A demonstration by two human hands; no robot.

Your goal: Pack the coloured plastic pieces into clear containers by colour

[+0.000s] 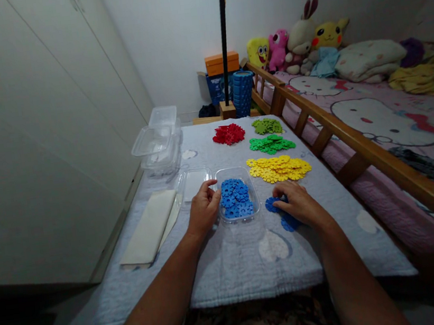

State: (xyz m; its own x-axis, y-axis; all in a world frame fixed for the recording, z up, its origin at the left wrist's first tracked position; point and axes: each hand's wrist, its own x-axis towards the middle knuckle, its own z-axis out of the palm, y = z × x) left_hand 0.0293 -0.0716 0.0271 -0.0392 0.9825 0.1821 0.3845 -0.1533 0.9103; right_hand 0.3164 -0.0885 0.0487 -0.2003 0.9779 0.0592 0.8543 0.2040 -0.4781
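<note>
A clear plastic box (234,171) holding several blue flower-shaped pieces (236,197) stands on the quilted cloth in front of me. My left hand (203,209) grips the box's left wall with curled fingers. My right hand (299,203) lies just right of the box, fingers bent down over a small pile of loose blue pieces (287,221) on the cloth. What its fingertips pinch is hidden.
Yellow pieces (279,168), green pieces (271,143), light-green pieces (267,126) and red pieces (229,133) lie in piles beyond. Stacked clear boxes (158,141), a lid (194,182) and a white folded cloth (149,227) sit left. A wooden bed rail (342,138) runs along the right.
</note>
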